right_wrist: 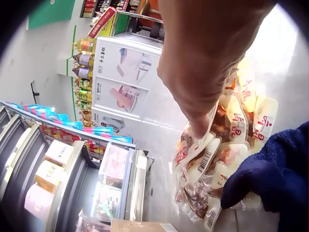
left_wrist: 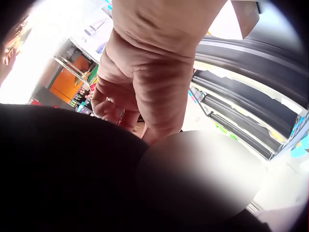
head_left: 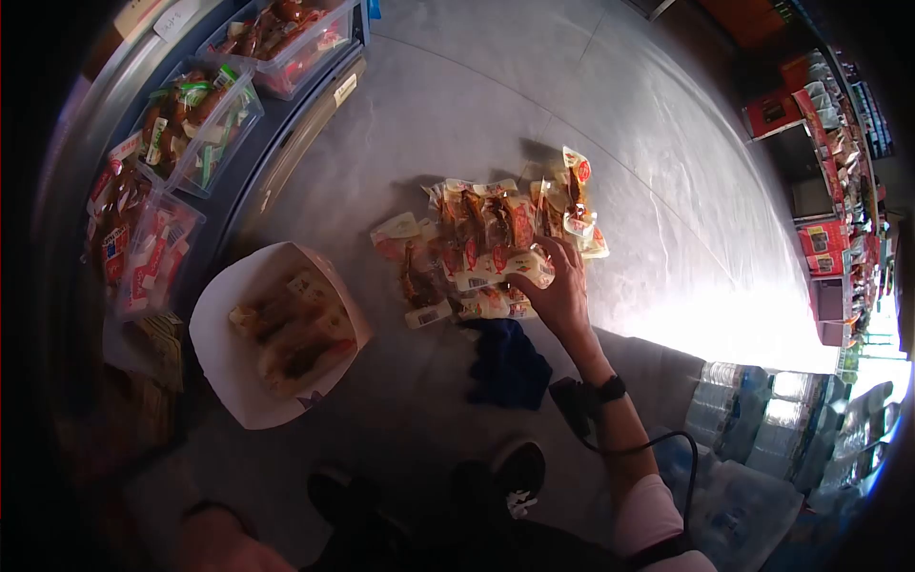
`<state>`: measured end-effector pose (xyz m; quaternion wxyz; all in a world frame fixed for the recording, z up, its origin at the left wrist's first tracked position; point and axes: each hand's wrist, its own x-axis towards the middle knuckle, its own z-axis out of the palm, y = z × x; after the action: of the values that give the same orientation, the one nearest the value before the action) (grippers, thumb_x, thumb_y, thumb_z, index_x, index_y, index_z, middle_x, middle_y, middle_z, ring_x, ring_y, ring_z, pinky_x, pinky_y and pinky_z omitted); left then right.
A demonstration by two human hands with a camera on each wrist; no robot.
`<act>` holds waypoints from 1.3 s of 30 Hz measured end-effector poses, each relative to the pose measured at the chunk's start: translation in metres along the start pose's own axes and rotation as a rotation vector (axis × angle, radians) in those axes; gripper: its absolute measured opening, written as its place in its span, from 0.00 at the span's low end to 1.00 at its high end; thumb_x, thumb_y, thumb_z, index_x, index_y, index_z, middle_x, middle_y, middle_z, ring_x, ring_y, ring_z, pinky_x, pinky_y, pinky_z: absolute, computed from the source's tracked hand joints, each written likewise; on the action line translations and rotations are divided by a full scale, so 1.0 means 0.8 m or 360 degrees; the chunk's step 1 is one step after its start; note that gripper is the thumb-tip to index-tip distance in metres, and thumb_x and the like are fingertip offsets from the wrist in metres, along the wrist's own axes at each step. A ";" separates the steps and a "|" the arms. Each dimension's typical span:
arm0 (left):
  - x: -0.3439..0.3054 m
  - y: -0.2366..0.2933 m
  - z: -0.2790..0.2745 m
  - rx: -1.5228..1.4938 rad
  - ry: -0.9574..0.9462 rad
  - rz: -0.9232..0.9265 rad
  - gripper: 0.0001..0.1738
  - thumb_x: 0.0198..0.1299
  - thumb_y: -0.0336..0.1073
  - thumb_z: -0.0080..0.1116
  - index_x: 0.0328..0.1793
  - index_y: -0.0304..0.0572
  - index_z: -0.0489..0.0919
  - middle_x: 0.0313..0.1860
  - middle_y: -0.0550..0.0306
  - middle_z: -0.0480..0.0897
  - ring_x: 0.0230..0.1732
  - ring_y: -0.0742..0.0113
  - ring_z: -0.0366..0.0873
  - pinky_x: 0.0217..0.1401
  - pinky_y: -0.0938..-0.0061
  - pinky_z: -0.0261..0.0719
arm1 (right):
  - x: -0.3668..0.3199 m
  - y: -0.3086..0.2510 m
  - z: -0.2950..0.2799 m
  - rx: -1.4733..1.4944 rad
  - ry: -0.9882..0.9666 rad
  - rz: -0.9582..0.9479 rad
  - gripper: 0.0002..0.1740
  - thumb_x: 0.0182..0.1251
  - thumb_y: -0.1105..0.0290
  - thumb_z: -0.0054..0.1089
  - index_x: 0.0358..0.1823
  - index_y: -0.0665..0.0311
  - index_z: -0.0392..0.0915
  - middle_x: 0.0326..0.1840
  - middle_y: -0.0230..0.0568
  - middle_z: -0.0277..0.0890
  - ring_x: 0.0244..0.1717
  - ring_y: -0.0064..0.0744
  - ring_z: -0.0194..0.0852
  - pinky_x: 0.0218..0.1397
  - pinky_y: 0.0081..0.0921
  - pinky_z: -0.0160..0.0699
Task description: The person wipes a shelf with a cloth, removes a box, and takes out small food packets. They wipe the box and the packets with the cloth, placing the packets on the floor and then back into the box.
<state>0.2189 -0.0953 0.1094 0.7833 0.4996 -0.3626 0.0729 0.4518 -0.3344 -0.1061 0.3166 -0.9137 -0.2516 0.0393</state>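
Note:
A pile of clear vacuum packs (head_left: 481,224) of dark brown meat, with white and red labels, lies on the grey floor. At its near right side, my right hand (head_left: 564,297) pinches the pale end of one vacuum pack (head_left: 530,267) between thumb and fingers. In the right wrist view the right hand (right_wrist: 207,72) reaches down onto the packs, its fingertips partly hidden. My left hand (head_left: 227,541) hangs low near my leg, dim and blurred. The left wrist view shows that left hand (left_wrist: 140,87) with loosely curled fingers and nothing visible in them.
An open white carton (head_left: 224,372) holding several packs stands left of the pile. A navy cloth (head_left: 508,364) lies just in front of it. Clear plastic bins (head_left: 224,119) of packs line the shelf at left. My shoe (head_left: 520,469) is close by; wrapped bottles (head_left: 772,410) stand at right.

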 end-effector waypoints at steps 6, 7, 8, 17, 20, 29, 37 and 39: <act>0.003 -0.002 -0.009 -0.0068 -0.0153 -0.0228 0.17 0.52 0.27 0.63 0.46 0.62 0.82 0.22 0.63 0.73 0.16 0.76 0.60 0.19 0.79 0.48 | 0.015 -0.005 0.040 -0.0255 -0.0211 -0.0436 0.41 0.46 0.52 0.68 0.64 0.53 0.63 0.70 0.51 0.49 0.70 0.52 0.46 0.70 0.46 0.46; 0.003 -0.003 -0.009 -0.0065 -0.0146 -0.0234 0.17 0.52 0.27 0.63 0.46 0.62 0.82 0.22 0.63 0.73 0.16 0.76 0.60 0.19 0.79 0.48 | 0.013 0.002 0.047 -0.0371 -0.0208 -0.0504 0.42 0.48 0.50 0.67 0.65 0.51 0.62 0.71 0.52 0.47 0.71 0.52 0.45 0.71 0.48 0.43; 0.002 -0.006 -0.009 -0.0094 -0.0113 -0.0190 0.17 0.52 0.26 0.63 0.46 0.61 0.82 0.22 0.63 0.73 0.16 0.76 0.60 0.20 0.80 0.48 | 0.011 0.009 0.056 -0.0382 -0.0210 -0.0504 0.40 0.48 0.52 0.66 0.65 0.50 0.63 0.71 0.53 0.48 0.71 0.52 0.45 0.71 0.51 0.40; -0.002 -0.007 -0.020 -0.0019 -0.0301 -0.0279 0.14 0.53 0.26 0.61 0.44 0.55 0.84 0.22 0.64 0.73 0.16 0.76 0.61 0.19 0.79 0.51 | 0.012 -0.010 0.069 -0.0511 -0.0073 -0.0462 0.37 0.52 0.52 0.62 0.64 0.51 0.62 0.64 0.64 0.56 0.62 0.54 0.61 0.69 0.54 0.44; -0.016 -0.026 -0.027 0.0041 -0.0265 -0.0379 0.11 0.54 0.32 0.62 0.44 0.53 0.84 0.25 0.63 0.77 0.19 0.77 0.68 0.19 0.80 0.54 | 0.025 -0.019 0.076 -0.0548 -0.0074 -0.0480 0.35 0.55 0.57 0.58 0.64 0.57 0.60 0.59 0.67 0.61 0.52 0.55 0.72 0.66 0.52 0.51; -0.062 -0.150 -0.011 -0.0379 0.0760 -0.1749 0.27 0.64 0.40 0.51 0.67 0.38 0.61 0.47 0.56 0.77 0.47 0.75 0.72 0.50 0.75 0.71 | -0.004 -0.067 0.020 -0.0196 0.0000 -0.0154 0.31 0.55 0.77 0.51 0.63 0.70 0.57 0.51 0.66 0.69 0.34 0.47 0.80 0.40 0.33 0.78; -0.089 -0.233 -0.006 -0.1107 0.1496 -0.0955 0.28 0.66 0.42 0.45 0.67 0.37 0.57 0.59 0.54 0.69 0.57 0.68 0.69 0.61 0.67 0.66 | -0.139 -0.119 -0.012 0.0152 -0.0293 -0.0990 0.29 0.51 0.82 0.53 0.59 0.68 0.65 0.57 0.59 0.68 0.53 0.47 0.74 0.53 0.33 0.76; -0.109 -0.236 -0.008 -0.1286 0.1219 -0.0891 0.31 0.61 0.37 0.46 0.69 0.39 0.54 0.63 0.54 0.66 0.61 0.65 0.66 0.63 0.66 0.64 | -0.153 -0.115 -0.016 0.0202 -0.0372 -0.0888 0.28 0.52 0.83 0.53 0.59 0.67 0.66 0.58 0.59 0.67 0.54 0.48 0.74 0.55 0.33 0.75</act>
<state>0.2488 -0.1605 -0.0857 0.9743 0.1783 0.0900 -0.1040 0.3083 -0.3391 -0.0518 0.3405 -0.7771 -0.5245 0.0713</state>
